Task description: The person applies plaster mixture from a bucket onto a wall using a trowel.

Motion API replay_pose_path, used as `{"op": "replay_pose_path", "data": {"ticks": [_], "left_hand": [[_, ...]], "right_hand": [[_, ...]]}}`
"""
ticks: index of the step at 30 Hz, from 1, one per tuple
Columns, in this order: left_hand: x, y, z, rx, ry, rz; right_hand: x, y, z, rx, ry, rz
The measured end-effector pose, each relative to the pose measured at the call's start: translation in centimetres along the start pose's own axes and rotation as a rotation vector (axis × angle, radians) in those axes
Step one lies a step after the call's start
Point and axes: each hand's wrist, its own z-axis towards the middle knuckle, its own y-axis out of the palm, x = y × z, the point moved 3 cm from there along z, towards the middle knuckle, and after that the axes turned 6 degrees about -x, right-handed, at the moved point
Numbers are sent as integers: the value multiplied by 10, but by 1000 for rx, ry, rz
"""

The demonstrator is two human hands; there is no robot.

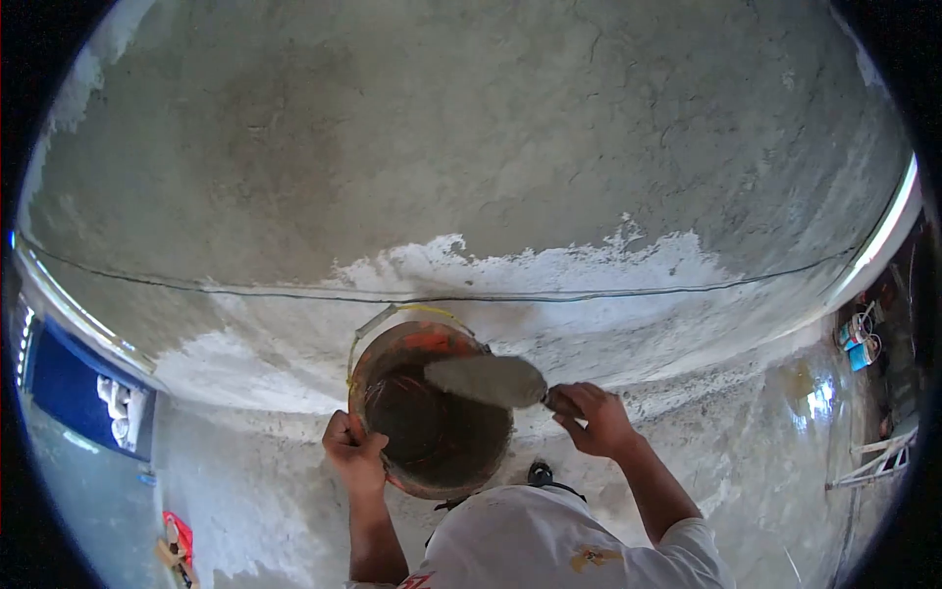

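Shirt: a white shirt fills the bottom edge, nearest the camera, with both forearms rising from it.
Left hand: the left hand is closed over the near left rim of the bucket, thumb on top, holding it up.
Right hand: the right hand is wrapped tight round the handle of the trowel, just right of the bucket.
Bucket: round, orange-smeared, mouth open toward the camera, dark inside; its wire bail hangs off the far rim.
Trowel axis: long axis runs nearly level, left to right; the blade tip points left, over the far half of the bucket mouth, and the handle end sits in the right hand.
Trowel load: grey mortar coats the blade.
Open room: bare space lies right of the right hand and left of the left hand; the bucket's far rim stands near the wall.
Wall: grey rough plaster above, a white patch below it.
Cord: a thin dark cord crosses the wall just past the bucket.
Edges: a blue panel far left, clutter far right.
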Motion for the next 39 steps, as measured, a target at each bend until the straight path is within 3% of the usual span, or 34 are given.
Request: {"op": "replay_pose_path", "data": {"ticks": [6, 10, 13, 18, 22, 27, 28, 29, 32, 35, 36, 39], "left_hand": [[-4, -15, 0, 28, 44, 104], [-12, -31, -2, 60, -2, 142], [-21, -41, -7, 99, 0, 147], [-12, -49, -13, 120, -8, 236], [-9, -50, -17, 159, -49, 177], [-22, -58, -21, 131, -83, 228], [-27, -60, -22, 153, -91, 214], [-30, -62, -22, 177, -98, 197], [-39, -70, -22, 173, -116, 231], [-33, -63, -21, 185, -114, 149], [-34, -63, -20, 186, -113, 142], [-31, -63, -19, 175, -83, 241]], "right_hand": [[20, -35, 33, 188, 33, 27], [22, -71, 64, 303, -119, -250], [25, -98, 76, 311, -91, -327], [30, -138, 91, 167, -150, -336], [36, -156, 103, -17, -77, -409], [51, -183, 111, 29, -133, -488], [44, -194, 112, 76, -193, -510], [39, -210, 112, 38, -73, -515], [1, -241, 106, 195, -143, -394], [-11, -223, 100, 118, -230, -469], [-16, -211, 99, 50, -163, -477], [12, -171, 106, -26, -215, -521]]}}
